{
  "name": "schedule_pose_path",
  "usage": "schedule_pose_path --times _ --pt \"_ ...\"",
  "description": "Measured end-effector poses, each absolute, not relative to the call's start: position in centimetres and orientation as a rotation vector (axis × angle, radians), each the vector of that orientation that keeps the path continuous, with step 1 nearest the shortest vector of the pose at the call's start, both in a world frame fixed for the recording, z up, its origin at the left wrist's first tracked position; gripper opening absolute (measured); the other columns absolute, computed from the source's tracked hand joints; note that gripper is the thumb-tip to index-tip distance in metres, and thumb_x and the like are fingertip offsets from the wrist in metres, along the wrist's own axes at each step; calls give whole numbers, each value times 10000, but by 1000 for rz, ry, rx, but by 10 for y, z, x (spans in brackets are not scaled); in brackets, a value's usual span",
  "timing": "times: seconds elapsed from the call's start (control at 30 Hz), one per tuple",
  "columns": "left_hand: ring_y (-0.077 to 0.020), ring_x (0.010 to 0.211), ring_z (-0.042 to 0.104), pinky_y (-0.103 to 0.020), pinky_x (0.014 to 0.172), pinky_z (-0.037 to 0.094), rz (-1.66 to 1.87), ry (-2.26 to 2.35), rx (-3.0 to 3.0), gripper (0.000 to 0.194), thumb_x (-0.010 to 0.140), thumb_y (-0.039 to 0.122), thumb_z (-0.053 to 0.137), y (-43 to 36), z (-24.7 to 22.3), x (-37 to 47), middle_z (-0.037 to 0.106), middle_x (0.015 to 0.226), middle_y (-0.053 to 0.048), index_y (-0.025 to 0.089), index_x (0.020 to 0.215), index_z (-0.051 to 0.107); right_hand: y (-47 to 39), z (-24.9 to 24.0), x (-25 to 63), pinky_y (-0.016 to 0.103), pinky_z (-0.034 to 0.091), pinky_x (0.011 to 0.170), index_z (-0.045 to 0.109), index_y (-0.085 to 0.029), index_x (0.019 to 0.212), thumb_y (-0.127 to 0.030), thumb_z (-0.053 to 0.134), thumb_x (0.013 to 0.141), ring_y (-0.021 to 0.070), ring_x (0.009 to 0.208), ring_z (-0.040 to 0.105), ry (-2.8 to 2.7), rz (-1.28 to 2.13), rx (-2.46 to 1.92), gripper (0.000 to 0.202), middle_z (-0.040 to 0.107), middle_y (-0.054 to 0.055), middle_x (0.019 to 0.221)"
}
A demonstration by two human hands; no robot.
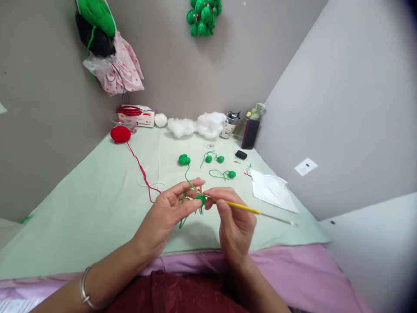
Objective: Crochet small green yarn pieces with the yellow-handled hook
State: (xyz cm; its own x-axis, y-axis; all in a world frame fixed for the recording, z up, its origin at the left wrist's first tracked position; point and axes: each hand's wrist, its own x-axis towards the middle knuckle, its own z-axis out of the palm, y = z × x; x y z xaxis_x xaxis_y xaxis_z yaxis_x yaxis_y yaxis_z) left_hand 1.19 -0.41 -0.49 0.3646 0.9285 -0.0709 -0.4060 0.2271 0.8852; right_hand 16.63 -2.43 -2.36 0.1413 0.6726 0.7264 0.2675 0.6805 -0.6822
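Observation:
Over the near part of the table, my left hand (172,204) pinches a small piece of green crochet work (201,199) between thumb and fingers. A strand of green yarn runs from that hand up to a small green yarn ball (184,159). My right hand (236,217) is closed round a crochet hook (243,206) with a yellow grip, its far metal end pointing to the right. The hook's working tip meets the green piece, though fingers partly hide it. A small orange item (199,188), perhaps a stitch marker, shows beside the work.
Small green crocheted balls (231,174) with yarn tails lie beyond my hands. A red yarn ball (120,134) stands at the left. White stuffing (210,124), a pen cup (229,126) and a dark phone-like slab (250,134) line the back. White paper (273,190) lies at right.

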Motion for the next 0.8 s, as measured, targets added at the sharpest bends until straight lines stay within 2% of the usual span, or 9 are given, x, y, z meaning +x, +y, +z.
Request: schedule_pose_path --times 0.1,0.17,0.23,0.3,0.37,0.47,0.53,0.67,0.8 --pt "-97 757 532 -224 720 405 1054 710 881 420 807 323 902 -4 -8 14 649 872 17 292 1214 805 -28 -32 167 334 632 748 766 -284 1195 -85 632 975 190 922 742 -1610 79 -859 325 766 67 1061" --pt "-57 606 407 -213 629 366 975 665 814 432 813 337 897 -2 -8 13 587 768 41 271 1230 804 -30 -35 169 343 633 788 761 -286 1237 -54 667 945 201 981 743 -1672 -73 -864 385 753 85 1143" --pt "-41 519 214 -214 563 321 916 623 753 384 826 345 881 0 -8 11 485 663 75 229 1187 826 -30 -34 172 351 627 785 770 -278 1209 -49 649 951 200 949 738 -1626 -44 -862 366 759 78 1090" --pt "-42 511 151 -217 568 341 933 615 725 314 829 327 872 3 -7 9 458 635 84 199 1115 850 -29 -30 174 344 611 723 780 -274 1135 -85 603 987 184 831 715 -1485 144 -839 299 754 45 936" --pt "-44 533 284 -217 624 389 982 641 739 271 825 287 868 4 -6 9 558 700 52 214 1086 856 -26 -25 174 335 588 667 783 -268 1066 -144 578 1016 165 724 675 -1363 360 -806 245 728 22 844" --pt "-107 742 554 -238 730 445 1012 662 838 266 815 257 868 3 -8 11 707 878 -5 251 1081 852 -23 -21 172 312 570 648 799 -257 1013 -199 612 1015 150 727 667 -1336 555 -765 196 741 28 893" --pt "-138 787 589 -265 751 466 1029 678 911 277 814 264 870 0 -11 12 718 871 -7 262 1090 846 -21 -21 170 292 563 644 809 -262 1015 -206 634 1007 143 743 673 -1344 590 -763 185 760 28 920" --pt "-103 668 567 -259 684 484 1070 727 946 292 817 263 872 0 -14 12 703 865 16 268 1106 836 -21 -26 172 287 552 643 813 -281 1014 -239 645 1010 128 690 650 -1298 658 -779 174 769 16 907" --pt "-87 646 640 -213 643 515 1034 702 859 277 804 282 893 1 -12 11 723 842 16 261 1076 843 -20 -28 175 275 545 665 819 -273 979 -301 674 1000 123 686 650 -1164 864 -754 150 750 15 844"
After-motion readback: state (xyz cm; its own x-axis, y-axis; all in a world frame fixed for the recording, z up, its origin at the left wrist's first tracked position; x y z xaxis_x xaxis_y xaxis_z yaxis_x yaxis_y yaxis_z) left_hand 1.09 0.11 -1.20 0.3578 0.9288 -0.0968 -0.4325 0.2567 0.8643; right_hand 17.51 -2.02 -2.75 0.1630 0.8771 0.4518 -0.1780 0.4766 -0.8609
